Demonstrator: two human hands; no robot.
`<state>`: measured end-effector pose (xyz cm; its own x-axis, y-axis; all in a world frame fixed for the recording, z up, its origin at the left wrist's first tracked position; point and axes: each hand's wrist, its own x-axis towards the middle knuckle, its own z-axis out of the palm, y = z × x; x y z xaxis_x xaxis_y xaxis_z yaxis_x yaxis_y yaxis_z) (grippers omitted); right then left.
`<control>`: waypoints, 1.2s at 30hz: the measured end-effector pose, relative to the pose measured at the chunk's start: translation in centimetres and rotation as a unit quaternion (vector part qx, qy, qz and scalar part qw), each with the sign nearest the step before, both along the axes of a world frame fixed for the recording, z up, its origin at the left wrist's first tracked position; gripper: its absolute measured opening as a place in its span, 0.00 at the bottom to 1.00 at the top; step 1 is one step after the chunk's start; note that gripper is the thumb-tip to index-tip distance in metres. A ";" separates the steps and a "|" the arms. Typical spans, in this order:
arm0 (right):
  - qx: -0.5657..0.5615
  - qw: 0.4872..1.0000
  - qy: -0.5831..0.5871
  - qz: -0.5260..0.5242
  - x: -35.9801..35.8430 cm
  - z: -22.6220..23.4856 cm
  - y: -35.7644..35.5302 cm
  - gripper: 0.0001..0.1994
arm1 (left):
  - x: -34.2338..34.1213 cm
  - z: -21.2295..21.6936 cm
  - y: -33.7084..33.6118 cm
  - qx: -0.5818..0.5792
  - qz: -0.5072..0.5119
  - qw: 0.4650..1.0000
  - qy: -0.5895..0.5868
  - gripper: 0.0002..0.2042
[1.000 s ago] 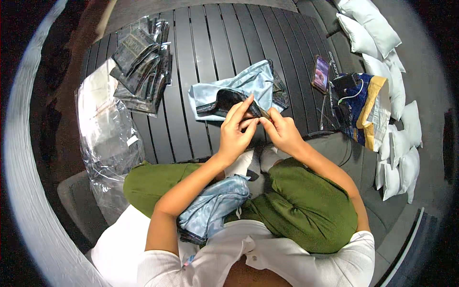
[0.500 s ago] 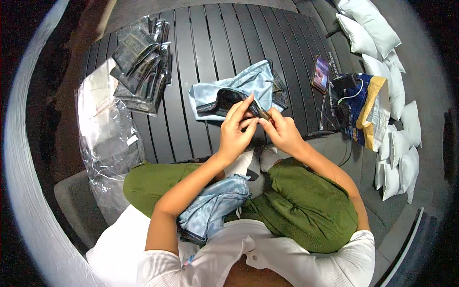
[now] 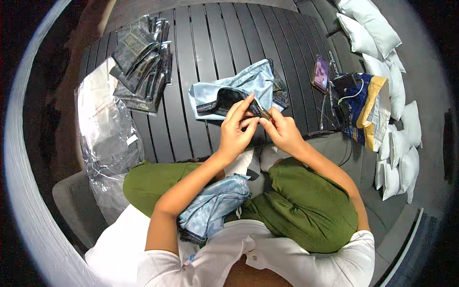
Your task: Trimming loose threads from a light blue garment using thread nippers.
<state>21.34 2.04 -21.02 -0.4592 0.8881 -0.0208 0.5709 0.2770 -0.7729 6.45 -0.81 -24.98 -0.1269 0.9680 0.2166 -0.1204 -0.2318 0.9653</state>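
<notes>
A light blue garment [image 3: 258, 79] with a wide black waistband [image 3: 227, 100] lies spread on the slatted table in front of me. My left hand [image 3: 235, 131] pinches the near edge of the waistband between fingers and thumb. Close beside it, my right hand [image 3: 285, 135] is closed around a small slim tool [image 3: 266, 115] with a brassy, dark body; its kind is hard to make out. The fingertips of both hands nearly meet at the band. Another blue mottled garment [image 3: 215, 203] rests on my lap.
Dark flat plastic packets [image 3: 138, 57] are piled on the table [image 3: 201, 43] at the far left, beside a large clear plastic bag [image 3: 103, 119]. To the right are a phone [image 3: 320, 74] and a blue and yellow bag [image 3: 366, 112]. Several white pillow-shaped packs [image 3: 399, 143] line the far right.
Both hands and the garment keep almost the same place, with only a slight shift of the right hand. The picture on the phone screen differs.
</notes>
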 end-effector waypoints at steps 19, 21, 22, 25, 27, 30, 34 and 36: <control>-0.001 1.000 -0.007 0.005 0.1 -0.1 0.0 0.11 | -0.2 0.2 0.0 -0.022 -0.025 0.999 -0.015 0.27; 0.000 1.000 -0.009 0.004 0.1 -0.1 0.0 0.12 | -0.1 0.3 0.1 -0.019 -0.026 0.999 -0.023 0.27; 0.000 1.000 -0.009 0.004 0.1 -0.1 0.0 0.12 | -0.1 0.3 0.1 -0.017 -0.027 0.999 -0.030 0.27; -0.006 1.000 -0.007 0.005 0.1 0.1 0.0 0.12 | -0.2 0.2 0.1 -0.031 -0.034 0.998 -0.044 0.26; -0.012 1.000 -0.024 0.008 0.1 0.2 0.1 0.12 | -0.2 0.3 0.2 -0.024 -0.028 0.999 -0.040 0.24; -0.014 1.000 -0.026 0.005 0.1 0.3 0.1 0.12 | -0.6 0.5 0.4 -0.003 -0.016 1.000 -0.007 0.19; -0.011 1.000 -0.024 0.008 0.2 0.4 0.1 0.13 | -1.2 1.1 0.8 -0.058 -0.063 0.994 -0.070 0.13; -0.018 0.999 -0.028 0.009 0.2 0.3 0.2 0.13 | -1.7 0.6 1.5 -0.066 -0.083 0.993 -0.052 0.13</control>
<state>21.50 2.20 -20.70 -0.4717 0.8781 -0.0796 0.6089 0.2592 -0.7497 4.73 0.67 -24.34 0.0213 0.9964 0.0815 -0.2464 -0.0738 0.9664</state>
